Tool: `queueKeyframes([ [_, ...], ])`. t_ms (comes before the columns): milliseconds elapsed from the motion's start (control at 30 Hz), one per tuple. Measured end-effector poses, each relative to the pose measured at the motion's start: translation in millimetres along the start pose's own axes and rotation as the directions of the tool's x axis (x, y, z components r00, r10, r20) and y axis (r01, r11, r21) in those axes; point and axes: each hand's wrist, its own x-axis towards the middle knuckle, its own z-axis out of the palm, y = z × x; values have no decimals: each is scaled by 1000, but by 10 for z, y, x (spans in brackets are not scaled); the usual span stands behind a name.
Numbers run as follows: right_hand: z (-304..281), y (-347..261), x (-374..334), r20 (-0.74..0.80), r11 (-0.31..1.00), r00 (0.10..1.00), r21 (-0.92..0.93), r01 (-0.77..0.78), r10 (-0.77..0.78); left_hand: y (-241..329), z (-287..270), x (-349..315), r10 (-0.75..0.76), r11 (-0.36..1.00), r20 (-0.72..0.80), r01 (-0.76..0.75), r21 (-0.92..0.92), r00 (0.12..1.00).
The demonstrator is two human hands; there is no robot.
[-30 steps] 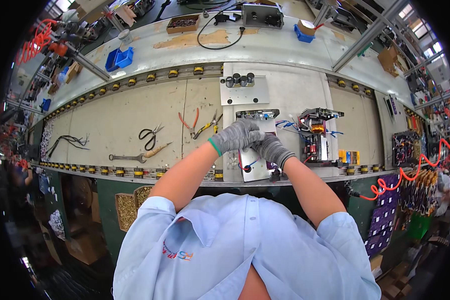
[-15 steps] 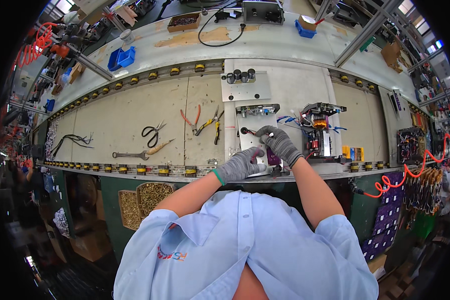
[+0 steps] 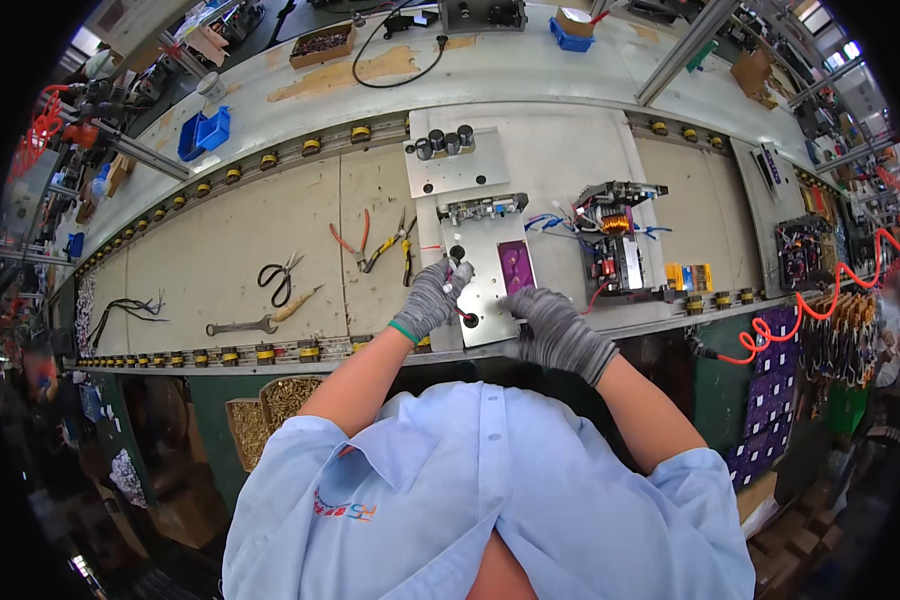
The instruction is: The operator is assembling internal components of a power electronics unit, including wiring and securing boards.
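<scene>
My left hand [image 3: 433, 300], in a grey glove with a green cuff, lies over the left side of a silvery metal panel [image 3: 485, 285]. Its fingertips pinch together between two black-ringed holes, and a short red wire [image 3: 464, 315] runs from the lower hole up to them. A purple circuit board [image 3: 515, 268] is set along the panel's right side. My right hand [image 3: 562, 330], gloved the same way, hovers by the panel's near right corner. Motion smears its bent fingers, so what they hold, if anything, cannot be made out. A green-and-silver board assembly [image 3: 482, 207] stands at the panel's far end.
Right of the panel stands an open electronic unit with a copper coil [image 3: 615, 222]. Black capacitors [image 3: 452, 141] stand on another plate beyond. Leftward lie pliers [image 3: 354, 248], scissors [image 3: 279, 279] and a wrench [image 3: 242, 326]. Roller rails [image 3: 230, 357] edge the bench; a red coiled hose [image 3: 840, 283] hangs right.
My right hand has drawn back toward the panel's near right corner, uncovering the purple board. My left hand has moved up the panel to the wire. The whole view has shifted slightly.
</scene>
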Motion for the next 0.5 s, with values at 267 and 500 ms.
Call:
queueKeyframes([
  [267,299,74,122,262,963,964,-242,115,-49,101,-134,-126,-177,802,57,178,-571,982],
  [500,331,-5,275,347,966,938,-239,95,-6,-722,114,163,-615,504,-157,231,-832,773],
])
